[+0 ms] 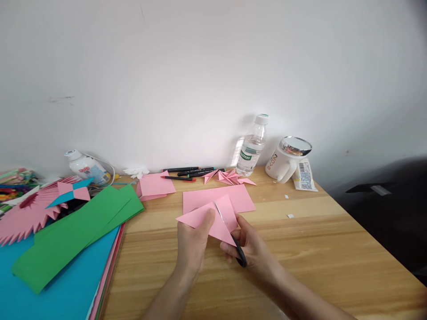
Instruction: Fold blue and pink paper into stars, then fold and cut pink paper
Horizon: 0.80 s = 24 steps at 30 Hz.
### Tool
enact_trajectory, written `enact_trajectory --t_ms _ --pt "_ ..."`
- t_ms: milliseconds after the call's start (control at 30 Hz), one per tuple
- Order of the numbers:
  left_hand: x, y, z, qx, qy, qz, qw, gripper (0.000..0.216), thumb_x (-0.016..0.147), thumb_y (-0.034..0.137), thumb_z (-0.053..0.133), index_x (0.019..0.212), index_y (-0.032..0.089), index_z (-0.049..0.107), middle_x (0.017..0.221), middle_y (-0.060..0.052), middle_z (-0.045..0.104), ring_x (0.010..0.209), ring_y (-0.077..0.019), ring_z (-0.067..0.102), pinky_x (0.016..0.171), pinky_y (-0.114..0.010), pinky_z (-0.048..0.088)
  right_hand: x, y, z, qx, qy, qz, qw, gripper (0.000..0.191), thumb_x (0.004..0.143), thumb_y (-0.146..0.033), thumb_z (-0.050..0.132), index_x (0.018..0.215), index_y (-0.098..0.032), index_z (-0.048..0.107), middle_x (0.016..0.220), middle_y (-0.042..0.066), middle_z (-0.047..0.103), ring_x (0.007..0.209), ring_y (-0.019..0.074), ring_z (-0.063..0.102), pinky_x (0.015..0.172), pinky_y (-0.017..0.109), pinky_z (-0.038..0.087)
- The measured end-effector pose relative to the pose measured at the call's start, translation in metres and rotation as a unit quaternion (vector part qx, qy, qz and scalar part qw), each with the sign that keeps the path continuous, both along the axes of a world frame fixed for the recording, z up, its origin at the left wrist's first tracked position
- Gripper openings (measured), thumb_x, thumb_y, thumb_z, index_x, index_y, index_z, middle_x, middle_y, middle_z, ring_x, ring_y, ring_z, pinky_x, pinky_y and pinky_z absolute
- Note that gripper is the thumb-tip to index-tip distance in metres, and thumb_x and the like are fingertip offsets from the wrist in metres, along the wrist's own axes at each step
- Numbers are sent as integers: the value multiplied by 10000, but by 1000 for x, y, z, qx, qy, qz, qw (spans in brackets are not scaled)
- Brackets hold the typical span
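Note:
My left hand point(196, 233) grips a folded piece of pink paper point(196, 218), its thumb pressed on top and the other fingers mostly hidden underneath. In my right hand point(248, 249) is a pair of scissors point(239, 254) with black handles. A thin silver blade lies over the pink paper along a slanting line, and part of the paper stands to the right of it. Beneath and behind the held piece, a flat pink sheet point(245, 198) rests on the wooden table point(160, 266).
Green strips point(66, 244) lie on blue paper point(100, 271) at left, beside a pleated pink paper piece point(36, 202). Behind are pink squares point(156, 184), several pens point(190, 171), folded pink pieces point(230, 177), a water bottle point(251, 151), a lidded mug point(283, 164) and a packet point(304, 175).

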<state>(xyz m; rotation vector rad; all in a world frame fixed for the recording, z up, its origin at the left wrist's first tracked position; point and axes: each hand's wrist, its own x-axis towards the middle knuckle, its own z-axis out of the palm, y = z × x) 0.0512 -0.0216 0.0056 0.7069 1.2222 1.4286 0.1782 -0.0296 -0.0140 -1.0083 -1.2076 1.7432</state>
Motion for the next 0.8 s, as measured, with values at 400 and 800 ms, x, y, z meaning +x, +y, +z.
enact_trajectory --t_ms 400,800 --pt "0 -1 0 1 3 2 1000 195 678 298 701 731 129 620 623 -2 587 617 -128 538 575 -223 436 -1 0 -3 -3 -11 -4 1000 517 621 -367 756 894 -224 341 496 -107 485 401 66 413 404 170 289" --pt "0 -1 5 -7 6 -3 1000 235 649 339 716 717 134 624 641 -18 628 587 -140 545 538 -230 415 -2 -2 -1 -5 -12 1 1000 574 608 -417 756 948 -226 335 492 -108 500 359 61 407 368 167 294"
